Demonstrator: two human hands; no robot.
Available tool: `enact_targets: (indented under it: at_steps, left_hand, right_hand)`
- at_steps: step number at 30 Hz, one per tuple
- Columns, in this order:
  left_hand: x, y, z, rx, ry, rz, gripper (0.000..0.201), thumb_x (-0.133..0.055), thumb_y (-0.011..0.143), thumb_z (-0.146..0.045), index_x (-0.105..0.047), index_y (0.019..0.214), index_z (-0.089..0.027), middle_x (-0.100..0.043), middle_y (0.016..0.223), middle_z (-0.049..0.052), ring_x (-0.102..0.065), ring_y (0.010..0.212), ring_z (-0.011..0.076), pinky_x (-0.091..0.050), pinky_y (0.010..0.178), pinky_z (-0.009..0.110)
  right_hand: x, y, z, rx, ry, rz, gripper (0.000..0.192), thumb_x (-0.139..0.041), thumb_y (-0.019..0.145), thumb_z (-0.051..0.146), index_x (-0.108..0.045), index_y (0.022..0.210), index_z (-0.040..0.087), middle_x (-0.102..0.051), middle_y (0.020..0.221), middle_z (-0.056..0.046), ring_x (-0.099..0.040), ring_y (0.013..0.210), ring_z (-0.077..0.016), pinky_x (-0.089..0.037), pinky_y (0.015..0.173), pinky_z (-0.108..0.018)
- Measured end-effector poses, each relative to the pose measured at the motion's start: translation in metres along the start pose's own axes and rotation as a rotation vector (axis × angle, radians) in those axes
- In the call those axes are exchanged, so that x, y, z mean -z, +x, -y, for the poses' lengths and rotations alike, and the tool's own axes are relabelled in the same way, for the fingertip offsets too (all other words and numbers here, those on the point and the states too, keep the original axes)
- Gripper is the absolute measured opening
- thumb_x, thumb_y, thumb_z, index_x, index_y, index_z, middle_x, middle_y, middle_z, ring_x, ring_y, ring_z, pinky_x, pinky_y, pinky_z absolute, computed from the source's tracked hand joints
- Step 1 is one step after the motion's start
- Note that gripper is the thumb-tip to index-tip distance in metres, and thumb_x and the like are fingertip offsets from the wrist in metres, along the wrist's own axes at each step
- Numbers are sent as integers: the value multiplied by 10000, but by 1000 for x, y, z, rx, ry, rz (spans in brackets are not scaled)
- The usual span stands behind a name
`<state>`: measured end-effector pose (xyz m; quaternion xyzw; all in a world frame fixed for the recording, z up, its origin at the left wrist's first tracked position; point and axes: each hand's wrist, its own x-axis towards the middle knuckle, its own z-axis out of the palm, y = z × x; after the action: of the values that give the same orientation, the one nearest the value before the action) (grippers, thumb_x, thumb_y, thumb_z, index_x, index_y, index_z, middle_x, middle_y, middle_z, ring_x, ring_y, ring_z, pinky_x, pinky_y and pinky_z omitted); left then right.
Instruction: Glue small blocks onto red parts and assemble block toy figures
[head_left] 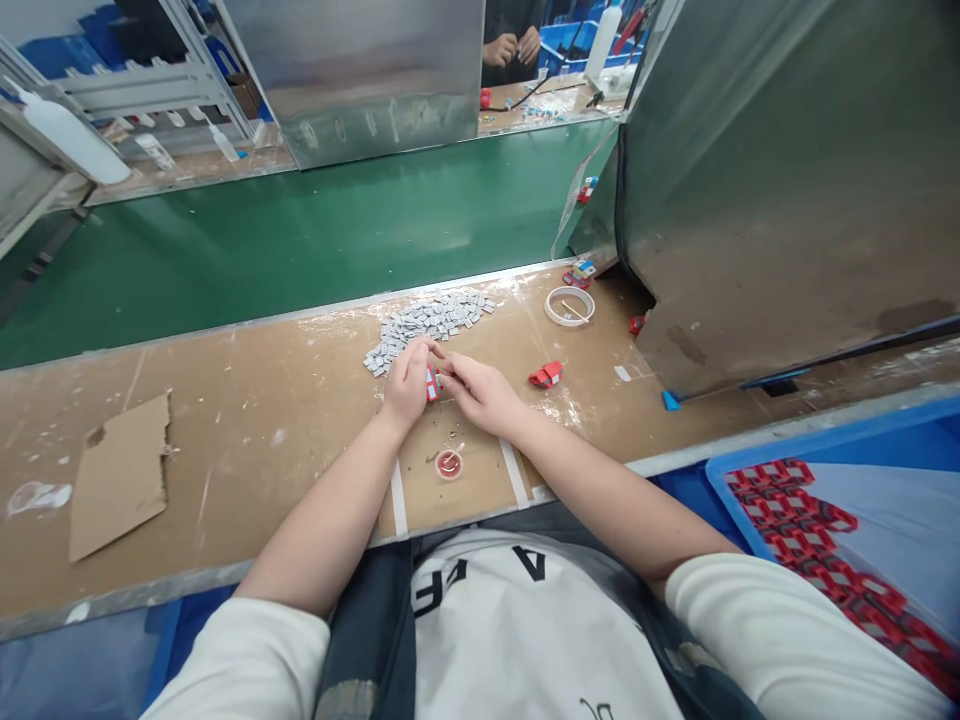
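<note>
1. We see a green conveyor belt [300, 230] running across the far side; a large metal housing [787, 170] stands at the right.
2. Nearer to us lies the brown desk [247, 430], scuffed and taped; a torn piece of cardboard [120, 475] lies flat at its left.
3. At lower right a blue bin [900, 440] holds rows of red parts [795, 520].
4. A heap of small grey pieces [431, 322] lies on the desk just beyond the hands; a roll of tape [569, 305] lies to its right, near the housing.
5. Our left hand [405, 385] is curled shut around a small red part [431, 383], held just above the desk in front of the heap; our right hand [480, 392] meets it, fingertips pinched at the same part.
6. A spare red part [546, 375] lies to the right, apart from the hands; a tiny red cap [449, 464] sits just below them.
</note>
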<state>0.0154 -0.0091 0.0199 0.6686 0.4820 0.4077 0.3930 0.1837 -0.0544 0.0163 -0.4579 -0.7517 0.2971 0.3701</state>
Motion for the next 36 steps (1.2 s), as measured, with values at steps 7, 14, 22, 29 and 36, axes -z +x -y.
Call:
enact_targets:
  at_steps: [7,14,22,29,36]
  left_hand:
    - [5,-6,-1,-44,103,38,463,-329,1063,-570,-646,995,-240,-575,726,19,-553,701,226,-430,724,329]
    - [5,-10,-6,-113,90,71,440,-321,1068,-546,-636,1090,-239,-585,711,5,-540,611,202,-411,685,327]
    - [11,-18,0,-149,-31,44,510,-345,997,-640,-633,1090,-230,-573,647,7,-507,553,205,-427,620,364]
    - [16,-20,3,-188,-104,180,534,-370,985,-657,-641,1134,-222,-533,576,-24,-432,488,178,-387,571,344]
    - [17,-21,-2,-224,-96,233,488,-368,1020,-592,-654,1166,-224,-529,572,-32,-445,482,177,-417,591,340]
  right_hand:
    - [-2,-1,1,4,67,-13,182,-460,1049,357,-491,912,241,-633,856,-31,-578,785,-206,-413,740,-323]
    - [0,-3,3,-43,23,23,173,-447,1062,370,-488,953,241,-649,887,-33,-583,774,-203,-380,712,-310]
    - [10,-9,17,153,-137,141,301,-348,1134,399,-489,920,242,-638,852,-34,-554,732,-190,-324,685,-313]
    - [14,-9,15,208,-111,237,297,-354,1126,399,-472,900,246,-637,830,-34,-556,719,-194,-332,683,-314]
    - [12,-10,13,211,-118,221,263,-387,1102,355,-478,882,243,-646,827,-44,-562,727,-197,-320,675,-317]
